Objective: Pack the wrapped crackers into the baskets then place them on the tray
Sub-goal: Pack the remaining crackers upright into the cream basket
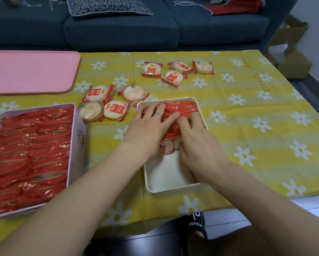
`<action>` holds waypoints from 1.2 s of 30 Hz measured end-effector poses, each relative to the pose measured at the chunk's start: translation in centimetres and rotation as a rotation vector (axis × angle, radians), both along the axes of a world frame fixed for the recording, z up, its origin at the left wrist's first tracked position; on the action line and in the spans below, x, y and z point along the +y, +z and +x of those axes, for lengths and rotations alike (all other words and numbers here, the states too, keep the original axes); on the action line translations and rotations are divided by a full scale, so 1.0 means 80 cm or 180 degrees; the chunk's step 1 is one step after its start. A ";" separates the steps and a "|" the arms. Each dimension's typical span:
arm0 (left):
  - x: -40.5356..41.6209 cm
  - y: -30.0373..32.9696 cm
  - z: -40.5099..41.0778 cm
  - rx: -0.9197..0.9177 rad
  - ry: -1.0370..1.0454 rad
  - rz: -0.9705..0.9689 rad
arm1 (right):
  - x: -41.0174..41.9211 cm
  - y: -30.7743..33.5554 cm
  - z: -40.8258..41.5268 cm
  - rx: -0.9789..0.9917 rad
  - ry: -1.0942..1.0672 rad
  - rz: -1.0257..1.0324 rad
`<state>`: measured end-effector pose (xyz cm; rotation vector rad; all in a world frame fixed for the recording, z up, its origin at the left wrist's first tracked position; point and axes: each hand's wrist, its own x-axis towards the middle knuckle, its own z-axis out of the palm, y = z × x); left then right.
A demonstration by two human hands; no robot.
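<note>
- Left hand [149, 124]: fingers straight, pressing the upright crackers [181, 111] in the white basket [166, 189].
- Right hand [197, 139]: fingers curled on the same row.
- Pink basket [79, 126]: full.

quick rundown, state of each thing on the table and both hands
white basket: partly filled, crackers standing on edge at the far end, near end bare
pink basket: full of red-wrapped crackers
pink tray: nothing on it
loose crackers: eight lying flat on the cloth, unpacked
left hand: fingers flat, pressing the packed crackers
right hand: fingers curled on the packed crackers
</note>
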<state>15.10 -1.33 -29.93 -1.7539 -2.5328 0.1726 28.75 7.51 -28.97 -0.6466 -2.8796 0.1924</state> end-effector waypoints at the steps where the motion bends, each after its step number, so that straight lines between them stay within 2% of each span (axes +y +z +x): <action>1: 0.000 0.000 0.000 -0.0010 -0.0004 0.0012 | -0.005 0.002 0.003 0.0068 -0.0011 -0.0078; 10: -0.004 0.006 -0.002 -0.0246 0.0242 0.0132 | -0.021 -0.017 0.006 -0.0872 0.0316 -0.0754; 16: -0.002 0.014 0.000 -0.0402 0.0350 0.0111 | -0.019 -0.023 -0.003 -0.0931 0.0211 -0.0515; 21: -0.005 0.015 -0.009 -0.0684 0.0441 -0.0060 | -0.016 -0.024 -0.002 -0.0909 0.0546 -0.0660; 29: -0.006 0.022 -0.017 -0.0943 0.0485 -0.0253 | -0.020 -0.030 -0.006 -0.0937 0.0628 -0.0736; 32: -0.007 0.025 -0.027 -0.1076 0.0466 -0.0103 | -0.020 -0.027 -0.007 -0.0995 0.0592 -0.0616; 36: -0.008 0.024 -0.025 -0.0871 0.0430 0.0051 | -0.015 -0.008 -0.005 -0.0899 0.0521 -0.0406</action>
